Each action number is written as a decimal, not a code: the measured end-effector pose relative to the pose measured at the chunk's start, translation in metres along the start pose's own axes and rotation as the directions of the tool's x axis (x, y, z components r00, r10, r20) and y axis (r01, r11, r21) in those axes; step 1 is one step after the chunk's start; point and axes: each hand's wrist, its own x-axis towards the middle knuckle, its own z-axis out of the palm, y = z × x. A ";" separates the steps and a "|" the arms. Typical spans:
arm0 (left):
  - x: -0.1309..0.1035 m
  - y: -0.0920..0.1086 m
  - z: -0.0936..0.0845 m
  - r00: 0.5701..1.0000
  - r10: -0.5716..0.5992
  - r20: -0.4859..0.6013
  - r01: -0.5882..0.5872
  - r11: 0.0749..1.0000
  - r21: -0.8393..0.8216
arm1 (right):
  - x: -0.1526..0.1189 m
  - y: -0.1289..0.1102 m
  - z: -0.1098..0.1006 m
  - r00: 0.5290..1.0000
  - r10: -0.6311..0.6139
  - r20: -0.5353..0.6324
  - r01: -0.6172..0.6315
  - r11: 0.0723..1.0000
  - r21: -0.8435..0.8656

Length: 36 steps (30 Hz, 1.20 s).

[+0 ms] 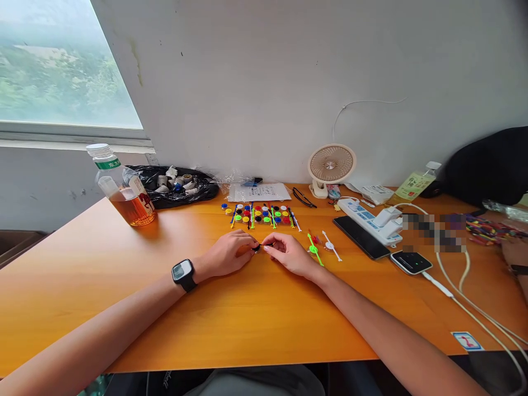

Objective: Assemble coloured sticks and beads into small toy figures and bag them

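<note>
My left hand (231, 252), with a watch on its wrist, pinches a small black round plastic piece (256, 248) just above the table. My right hand (291, 253) faces it, thumb and forefinger closed at the thin dark end of the same piece; the fingers partly hide it. Right of that hand lie a green plastic arrow spinner (314, 250) and a white arrow spinner (331, 246). Beyond both hands, coloured round discs (259, 214) are laid out in groups, with thin plastic arrows (273, 218) between them.
A tea bottle (134, 201) and a black plastic bag (193, 190) stand at left. Along the back are a paper sheet (259, 192) and small fan (331, 165). A phone (361, 236), power strip (367, 220) and cables (470, 308) lie right; another person's arm (517, 258) shows there.
</note>
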 end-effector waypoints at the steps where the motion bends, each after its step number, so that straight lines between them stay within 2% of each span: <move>1: 0.000 0.000 0.000 1.000 0.007 -0.001 -0.007 1.000 0.004 | 0.000 0.000 0.000 1.000 0.001 0.000 -0.001 1.000 -0.003; 7: -0.002 0.002 -0.001 0.999 0.054 -0.007 -0.053 0.998 0.031 | 0.000 0.000 -0.001 1.000 0.002 0.000 -0.002 1.000 -0.011; 11: -0.005 0.003 -0.001 0.998 0.057 -0.005 -0.056 0.997 0.056 | -0.002 0.000 -0.002 0.999 0.042 -0.026 -0.041 0.998 0.044; 16: -0.007 0.004 -0.001 0.998 0.051 -0.034 -0.049 0.998 0.049 | -0.004 -0.001 -0.002 0.982 0.107 -0.156 -0.105 0.994 0.022; 18: -0.007 0.007 -0.005 0.995 0.064 -0.081 -0.061 0.997 0.044 | -0.006 -0.007 -0.003 0.971 0.148 -0.190 -0.141 0.989 0.053; 20: -0.008 0.009 -0.010 0.983 0.058 -0.173 -0.050 0.997 0.051 | -0.007 -0.015 -0.005 0.964 0.222 -0.144 -0.197 0.966 0.169; 23: -0.009 0.008 -0.018 0.938 0.006 -0.346 0.020 0.997 0.072 | -0.007 -0.024 -0.011 0.959 0.259 -0.111 -0.205 0.911 0.358; 26: -0.008 -0.004 -0.020 0.902 -0.037 -0.430 0.089 0.991 0.102 | -0.005 -0.025 -0.017 0.957 0.201 -0.211 -0.108 0.916 0.387; 30: -0.007 -0.029 -0.019 0.882 -0.103 -0.460 0.188 0.972 0.143 | -0.003 -0.019 -0.015 0.958 0.146 -0.248 -0.074 0.958 0.279; 36: -0.010 -0.056 -0.019 0.925 -0.191 -0.328 0.258 0.951 0.172 | -0.006 -0.019 -0.004 0.980 0.013 -0.197 0.010 0.993 0.115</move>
